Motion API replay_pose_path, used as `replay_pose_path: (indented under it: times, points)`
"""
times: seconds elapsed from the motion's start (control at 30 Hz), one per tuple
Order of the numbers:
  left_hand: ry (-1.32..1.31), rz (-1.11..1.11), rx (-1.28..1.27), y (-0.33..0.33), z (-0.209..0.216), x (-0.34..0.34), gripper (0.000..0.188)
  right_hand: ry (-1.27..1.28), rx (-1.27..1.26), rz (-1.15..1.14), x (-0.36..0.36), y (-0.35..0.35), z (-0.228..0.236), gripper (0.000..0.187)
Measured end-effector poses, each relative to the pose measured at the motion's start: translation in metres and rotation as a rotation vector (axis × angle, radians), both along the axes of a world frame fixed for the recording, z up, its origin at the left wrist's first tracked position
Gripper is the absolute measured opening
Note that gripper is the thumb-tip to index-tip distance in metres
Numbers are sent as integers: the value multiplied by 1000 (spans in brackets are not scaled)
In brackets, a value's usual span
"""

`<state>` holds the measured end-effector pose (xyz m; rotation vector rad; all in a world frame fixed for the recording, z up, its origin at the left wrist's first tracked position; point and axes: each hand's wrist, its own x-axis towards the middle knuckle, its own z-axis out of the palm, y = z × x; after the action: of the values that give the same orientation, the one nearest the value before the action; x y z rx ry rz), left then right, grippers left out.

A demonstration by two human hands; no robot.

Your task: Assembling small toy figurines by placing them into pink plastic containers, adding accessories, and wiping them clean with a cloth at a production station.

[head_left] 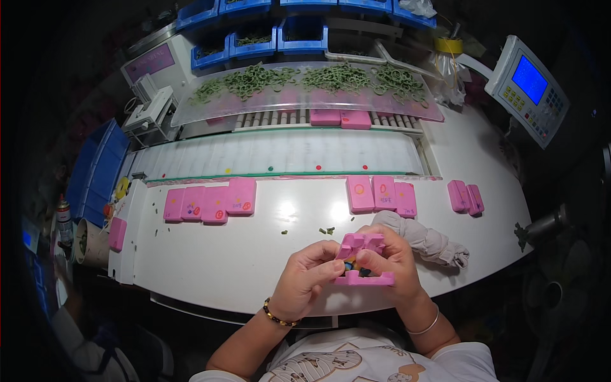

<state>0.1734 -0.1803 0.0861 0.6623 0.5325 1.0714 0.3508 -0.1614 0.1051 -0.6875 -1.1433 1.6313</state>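
- In the head view, we have one opened pink rectangular box [380,279] over the near edge of the white smooth table [210,267]; our right hand [398,261] wraps its fingers around it, thumb over the small contents.
- Our left hand [300,274] brings thumb and forefinger close together at its left side; we cannot tell what they pinch.
- Beyond, we count four pink rectangular blocks [240,196] at left, three pink blocks [360,193] ahead, two narrower pink blocks [457,196] at right.
- We count one grey crumpled cloth roll [423,240].

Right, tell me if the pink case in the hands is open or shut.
Open: the pink case gapes, with blue, yellow and dark bits showing within.
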Motion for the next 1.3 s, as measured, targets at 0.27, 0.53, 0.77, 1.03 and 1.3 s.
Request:
replay_pose_path:
  times: [0.27, 0.53, 0.77, 1.03, 1.3]
  points:
    - [-59, -76, -96, -2, 4, 0, 22, -14, 78, 92, 3, 3, -2, 16]
    - [323, 279, 306, -9, 1, 10, 15, -200, 144, -39, -6, 0, 1, 22]
    - [147, 347, 5, -8, 0, 11, 15, -426, 262, -3, -10, -3, -8, 38]
    - [145, 247, 28, 0, 7, 7, 18, -420, 280, -174, -12, -4, -9, 28]
    - [239, 79, 40, 3, 11, -2, 30, -398, 237, -133, -7, -4, -9, 33]
